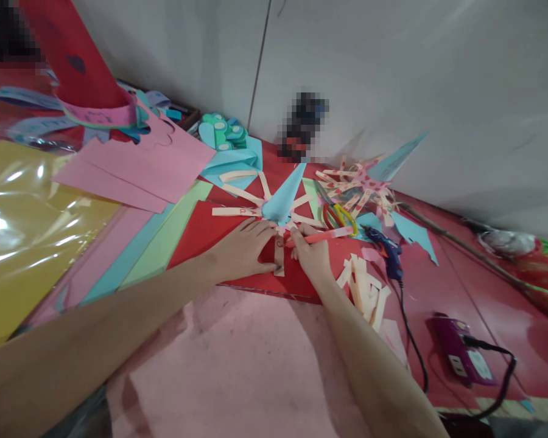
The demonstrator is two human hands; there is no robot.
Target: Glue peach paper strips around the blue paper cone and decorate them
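My right hand (311, 252) is closed around a red-pink marker (331, 235), its tip at a cream paper strip (279, 258) with red marks on it. Spread out flat, my left hand (249, 246) presses on the red paper beside that strip, thumb at the strip's lower part. The strip belongs to a paper craft with a blue paper cone (283, 198) at its centre and several cream strips radiating out. Red letters show on one strip (235, 212) at the left. Beneath it all lies a red sheet (196, 237).
Yellow-handled scissors (347, 220) and a dark blue glue gun (387, 250) lie right of my right hand, near loose cream strips (364, 286). A second cone craft (377, 176) stands behind. A purple power strip (463, 353) sits at right; coloured sheets (137, 164) lie left.
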